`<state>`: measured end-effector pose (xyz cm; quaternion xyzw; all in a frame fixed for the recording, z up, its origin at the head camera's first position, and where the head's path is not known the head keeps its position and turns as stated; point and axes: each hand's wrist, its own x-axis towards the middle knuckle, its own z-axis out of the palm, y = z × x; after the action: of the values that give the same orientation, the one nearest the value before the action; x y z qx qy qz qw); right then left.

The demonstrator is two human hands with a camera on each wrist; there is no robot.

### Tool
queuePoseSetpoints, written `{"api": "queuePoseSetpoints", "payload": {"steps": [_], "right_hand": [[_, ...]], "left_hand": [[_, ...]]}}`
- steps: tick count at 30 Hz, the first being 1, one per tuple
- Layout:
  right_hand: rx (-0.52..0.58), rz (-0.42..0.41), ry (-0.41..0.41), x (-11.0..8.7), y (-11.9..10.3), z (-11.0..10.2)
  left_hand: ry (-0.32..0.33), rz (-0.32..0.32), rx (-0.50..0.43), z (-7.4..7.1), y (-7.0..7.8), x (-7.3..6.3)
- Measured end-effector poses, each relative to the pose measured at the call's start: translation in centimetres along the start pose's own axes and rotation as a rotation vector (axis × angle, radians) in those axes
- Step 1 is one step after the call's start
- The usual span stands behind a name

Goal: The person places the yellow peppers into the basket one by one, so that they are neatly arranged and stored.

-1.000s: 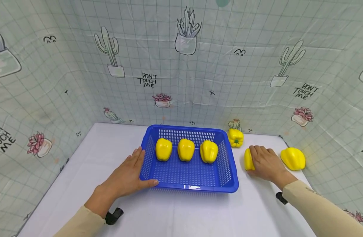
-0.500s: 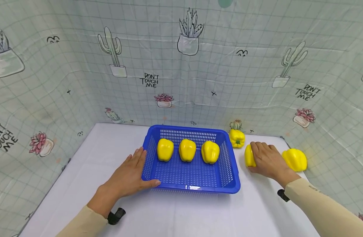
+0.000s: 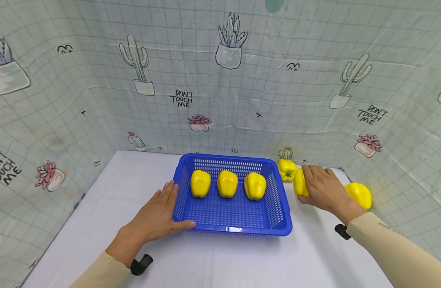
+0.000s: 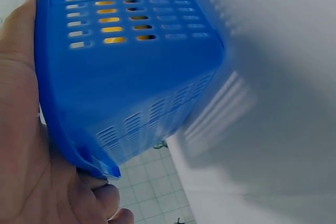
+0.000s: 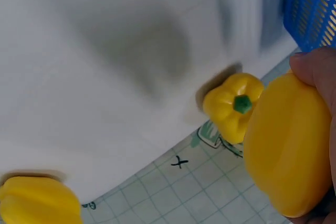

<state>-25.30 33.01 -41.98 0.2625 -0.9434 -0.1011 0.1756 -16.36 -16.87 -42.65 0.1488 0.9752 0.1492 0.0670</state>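
Nearest to us, the white table (image 3: 220, 260) runs out under two beige sleeves (image 3: 99, 274), a black strap (image 3: 142, 264) at each wrist. In from the left comes the left hand (image 3: 148, 220), fingers straight along the left rim of the blue basket (image 3: 234, 231), thumb on its near rim. Over on the right, the right hand (image 3: 322, 190) has its fingers around a yellow pepper (image 3: 299, 183), held above the table just beyond the basket's right side. The basket's right wall stands between that one and three peppers (image 3: 227, 184) sitting in a row inside, toward the far side. Towards the table's right edge there's the outer pepper (image 3: 361, 195), partly hidden by the right wrist. Further on, the far pepper (image 3: 286, 170), green stem facing us, sits beside the basket's far right corner, by the table's far edge. Behind it all rises the checked curtain (image 3: 260, 88), cactus drawings and "DON'T TOUCH ME" across it, wrapping both sides.
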Motion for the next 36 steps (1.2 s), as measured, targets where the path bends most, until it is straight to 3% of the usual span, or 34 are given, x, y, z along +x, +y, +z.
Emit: {"api": "queuePoseSetpoints", "payload": {"steps": [8,18,29,36], "right_hand": [[-0.007,-0.033,0.038,1.8,-1.1,-1.9],[0.010,-0.082,0.022,5.1,-3.6,-5.3],[0.078,-0.210,0.015,10.5,-11.0,-5.7],[0.135,-0.254,-0.026,12.4,-15.8,-5.6]], "left_hand": [[-0.003,0.005,-0.021,-0.1,-0.5,-0.5],[-0.003,0.014,-0.019,0.2,-0.3,0.1],[-0.004,0.001,0.001,0.2,-0.5,0.2],[0.004,0.027,0.014,0.0,-0.8,0.0]]}}
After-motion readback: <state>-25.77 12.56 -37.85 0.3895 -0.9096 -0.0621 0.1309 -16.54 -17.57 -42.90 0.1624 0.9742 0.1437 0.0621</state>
